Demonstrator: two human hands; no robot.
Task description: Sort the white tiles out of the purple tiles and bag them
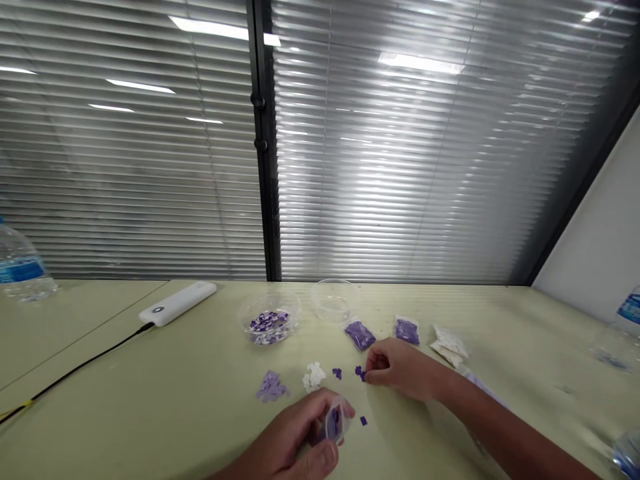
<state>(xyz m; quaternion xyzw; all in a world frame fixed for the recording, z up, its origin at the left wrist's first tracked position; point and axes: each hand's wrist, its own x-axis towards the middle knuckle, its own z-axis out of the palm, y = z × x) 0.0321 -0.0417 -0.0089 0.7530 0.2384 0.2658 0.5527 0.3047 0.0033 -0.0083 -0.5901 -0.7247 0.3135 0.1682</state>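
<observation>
My left hand (313, 433) is wrapped round a small clear cup (337, 421) tilted on its side, with dark purple pieces inside. Thumb and forefinger of my right hand (387, 367) are pinched together at a few dark purple pieces (359, 373) on the table. Another small dark purple group (337, 373) lies left of them, and one loose dark piece (363, 421) sits nearer me. Beyond my left hand are a white pile (314, 377) and a light purple pile (271, 387). A clear round bowl (270, 320) holds mixed purple and white pieces.
A clear empty container (334, 300) stands at the back. Purple packets (359, 334) (407, 330) and white packets (449, 345) lie beyond my right hand. A white power bank (179, 303) with a black cable is at left. Bottles stand at far left (23, 267) and right (623, 330).
</observation>
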